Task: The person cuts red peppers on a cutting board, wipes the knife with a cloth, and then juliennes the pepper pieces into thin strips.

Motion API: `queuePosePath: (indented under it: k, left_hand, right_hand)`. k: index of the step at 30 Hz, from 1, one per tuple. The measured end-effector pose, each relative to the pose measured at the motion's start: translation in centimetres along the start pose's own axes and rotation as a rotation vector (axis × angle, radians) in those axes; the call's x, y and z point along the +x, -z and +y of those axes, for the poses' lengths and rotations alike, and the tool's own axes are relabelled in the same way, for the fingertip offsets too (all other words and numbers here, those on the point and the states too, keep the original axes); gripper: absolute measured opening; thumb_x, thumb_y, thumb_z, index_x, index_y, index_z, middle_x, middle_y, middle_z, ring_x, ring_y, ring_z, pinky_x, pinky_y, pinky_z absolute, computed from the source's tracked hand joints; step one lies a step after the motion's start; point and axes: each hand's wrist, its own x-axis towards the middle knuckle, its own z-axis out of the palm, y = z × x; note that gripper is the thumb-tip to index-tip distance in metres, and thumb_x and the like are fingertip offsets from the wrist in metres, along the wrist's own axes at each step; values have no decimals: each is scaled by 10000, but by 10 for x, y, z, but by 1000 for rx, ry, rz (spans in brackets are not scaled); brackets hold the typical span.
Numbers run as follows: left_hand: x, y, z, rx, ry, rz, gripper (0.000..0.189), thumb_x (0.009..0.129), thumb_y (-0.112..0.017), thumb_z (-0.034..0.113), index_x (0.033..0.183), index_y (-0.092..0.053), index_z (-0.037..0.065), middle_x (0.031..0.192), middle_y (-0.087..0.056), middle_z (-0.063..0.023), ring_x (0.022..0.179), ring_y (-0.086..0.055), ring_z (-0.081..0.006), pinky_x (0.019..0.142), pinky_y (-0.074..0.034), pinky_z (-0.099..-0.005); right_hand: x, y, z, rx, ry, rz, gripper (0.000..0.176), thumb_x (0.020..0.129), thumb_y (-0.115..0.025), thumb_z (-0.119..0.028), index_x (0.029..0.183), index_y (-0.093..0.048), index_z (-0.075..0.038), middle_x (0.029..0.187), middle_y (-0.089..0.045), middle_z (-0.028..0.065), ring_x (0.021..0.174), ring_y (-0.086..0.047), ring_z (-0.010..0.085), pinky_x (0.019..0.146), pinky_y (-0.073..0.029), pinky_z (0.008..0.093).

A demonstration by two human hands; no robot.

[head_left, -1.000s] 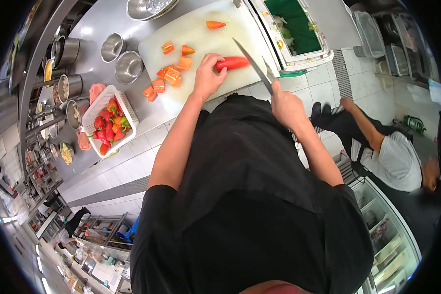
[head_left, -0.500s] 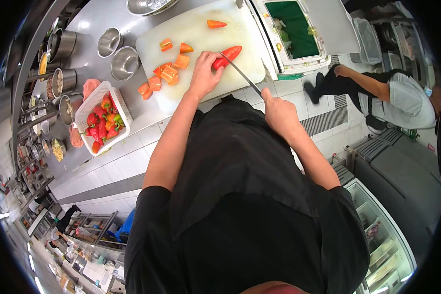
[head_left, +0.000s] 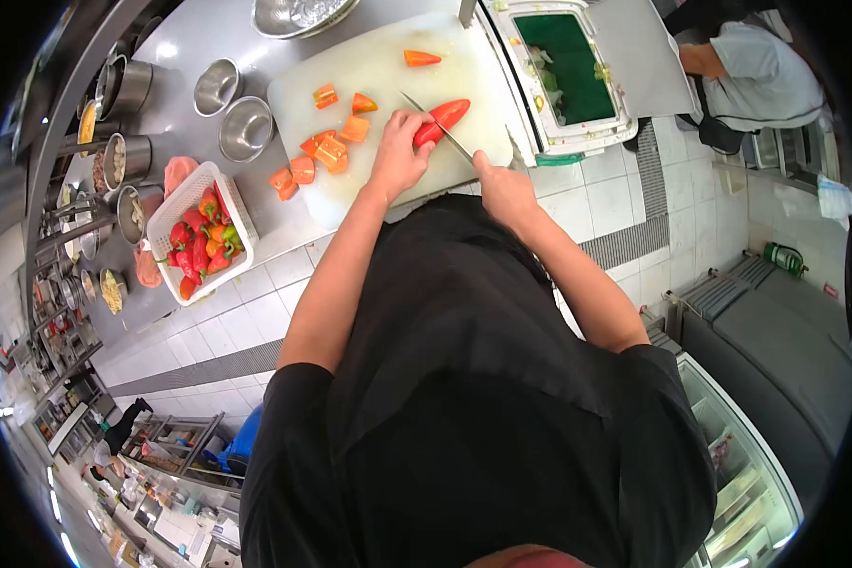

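Holding the red pepper (head_left: 453, 114) near 3 o'clock on the cutting board (head_left: 483, 71), the left hand (head_left: 400, 156) would do best curled back from the knife (head_left: 457, 146) gripped firmly in the right hand (head_left: 504, 189).

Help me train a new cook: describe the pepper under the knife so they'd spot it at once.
On the steel counter, find the white cutting board. Right of its middle, the left hand holds a long red pepper with a knife across it. It is redder and larger than the orange pieces on the board.
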Motion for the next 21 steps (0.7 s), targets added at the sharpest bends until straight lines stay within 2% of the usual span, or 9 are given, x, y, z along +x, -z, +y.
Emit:
queuePosePath:
  k: [1, 3, 4, 5, 10, 12, 16, 21]
  left_hand:
    - [-2, 3, 1, 6, -5, 4, 405, 863, -742, -4, 1249, -652, 77, 1280, -597, -169, 1220, -579, -392, 1053, -492, -457]
    - [-11, 6, 1, -172, -16, 77, 431, 852, -724, -56, 1260, -642, 60, 1275, -602, -163, 1215, -606, -369, 1047, -501, -427]
    - [-16, 4, -11, -112, -97, 154, 431, 851, -708, -87, 1250, -640, 62, 1292, -578, -158, 1207, -611, -361, 1044, -506, -424]
    - [-23, 4, -24, -106, -100, 155, 431, 851, -708, -87, 1250, -640, 62, 1292, -578, -158, 1207, -611, -361, 1044, -506, -424]
    - [-50, 23, -28, 55, -26, 260, 344, 868, -690, -102, 1170, -649, 58, 1230, -603, -155, 1184, -607, -374, 992, -518, -448]
    - [-48, 21, -32, 32, -9, 250, 332, 872, -689, -99, 1162, -650, 55, 1211, -615, -151, 1159, -617, -375, 972, -522, -450]
    - [-36, 8, -30, -64, -20, 224, 305, 886, -683, -82, 1162, -651, 44, 1167, -638, -147, 1097, -642, -379, 930, -533, -451]
    - [-27, 6, -20, 12, -41, 195, 289, 901, -668, -68, 1168, -652, 42, 1183, -649, -150, 1102, -642, -385, 926, -534, -459]
  right_hand:
    - [4, 4, 1, 13, -7, -37, 270, 917, -537, 17, 1169, -470, -54, 837, -741, 222, 798, -750, 427, 676, -580, 540]
    - [0, 11, 2, 35, -21, -80, 288, 907, -543, 21, 1175, -468, -55, 846, -742, 225, 814, -751, 429, 685, -580, 543]
    - [-3, 19, 3, 21, -28, -89, 298, 902, -549, 22, 1177, -469, -57, 841, -741, 226, 814, -750, 431, 684, -579, 545]
    - [-4, 28, 4, 6, -30, -96, 307, 896, -554, 23, 1180, -470, -59, 835, -740, 226, 815, -749, 433, 683, -578, 547]
    - [-41, 64, -16, -29, -7, -68, 280, 917, -564, -5, 1176, -476, -62, 759, -725, 199, 721, -734, 421, 622, -568, 529]
    - [-54, 68, -19, -55, 45, -58, 262, 929, -572, -26, 1172, -482, -64, 708, -709, 174, 669, -727, 396, 583, -562, 509]
    - [-64, 75, -28, -144, 31, -111, 249, 939, -577, -36, 1170, -494, -77, 694, -708, 148, 662, -734, 366, 570, -564, 490]
    - [-66, 77, -32, -205, 53, -49, 228, 947, -566, -20, 1157, -507, -89, 689, -710, 111, 654, -743, 330, 551, -562, 452]
